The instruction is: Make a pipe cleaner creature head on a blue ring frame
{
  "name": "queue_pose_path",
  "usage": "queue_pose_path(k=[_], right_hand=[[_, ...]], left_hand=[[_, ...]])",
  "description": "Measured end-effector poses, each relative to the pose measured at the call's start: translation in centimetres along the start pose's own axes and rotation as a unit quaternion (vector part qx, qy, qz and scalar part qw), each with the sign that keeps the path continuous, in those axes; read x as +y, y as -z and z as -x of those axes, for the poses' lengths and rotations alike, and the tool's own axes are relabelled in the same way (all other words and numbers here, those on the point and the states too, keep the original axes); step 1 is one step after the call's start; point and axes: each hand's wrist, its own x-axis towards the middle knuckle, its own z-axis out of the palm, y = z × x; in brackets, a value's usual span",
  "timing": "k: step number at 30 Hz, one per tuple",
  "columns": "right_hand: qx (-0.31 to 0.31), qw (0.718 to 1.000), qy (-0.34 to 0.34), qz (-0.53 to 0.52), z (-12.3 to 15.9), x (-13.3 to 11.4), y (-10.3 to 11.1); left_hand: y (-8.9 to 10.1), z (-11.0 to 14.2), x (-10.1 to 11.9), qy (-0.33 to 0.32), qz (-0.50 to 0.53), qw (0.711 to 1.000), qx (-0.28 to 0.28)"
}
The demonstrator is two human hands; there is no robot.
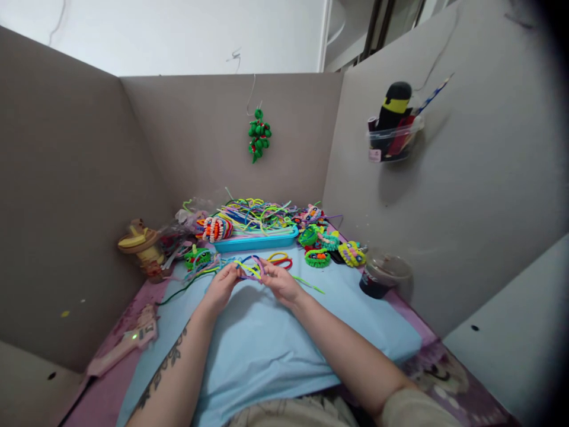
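Observation:
Between my two hands is a small bundle of coloured pipe cleaners (251,268), yellow, blue and purple, crossing one another in an open weave. My left hand (226,284) pinches its left side, and my right hand (281,282) pinches the right side, both just above the blue cloth. A yellow-green pipe cleaner end (311,286) lies on the cloth right of my right hand. Behind the hands sit red and yellow pipe cleaner loops (284,260). More loose strands, among them a dark green one (175,295), lie left of my left hand.
A blue tray (255,241) heaped with pipe cleaners stands at the back. Finished-looking woven pieces (317,257) lie to its right. A pink glue gun (133,341) rests at left, a tan cup (149,255) behind it. A dark lidded cup (383,276) stands right. Grey panels enclose three sides.

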Motion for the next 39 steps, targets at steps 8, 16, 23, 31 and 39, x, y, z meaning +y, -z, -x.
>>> queue_pose_path(k=[8, 16, 23, 31, 39], right_hand=[[0.007, 0.969, 0.068, 0.237, 0.6, -0.3, 0.5], [-0.023, 0.874, 0.122, 0.470, 1.0, 0.6, -0.1], [-0.015, 0.873, 0.137, 0.467, 0.9, 0.0, -0.2], [-0.013, 0.845, 0.161, 0.509, 1.2, 0.2, -0.2], [0.020, 0.948, 0.091, 0.306, 0.5, 0.4, 0.2]], left_hand=[[1.6, -0.3, -0.3, 0.000, -0.069, 0.996, 0.063], [0.9, -0.1, 0.2, -0.043, -0.141, 0.988, 0.049], [0.6, -0.3, -0.6, -0.032, -0.007, 0.995, 0.091], [1.0, -0.3, -0.7, 0.021, 0.031, 0.997, 0.060], [0.9, 0.0, -0.2, 0.054, 0.011, 0.998, -0.012]])
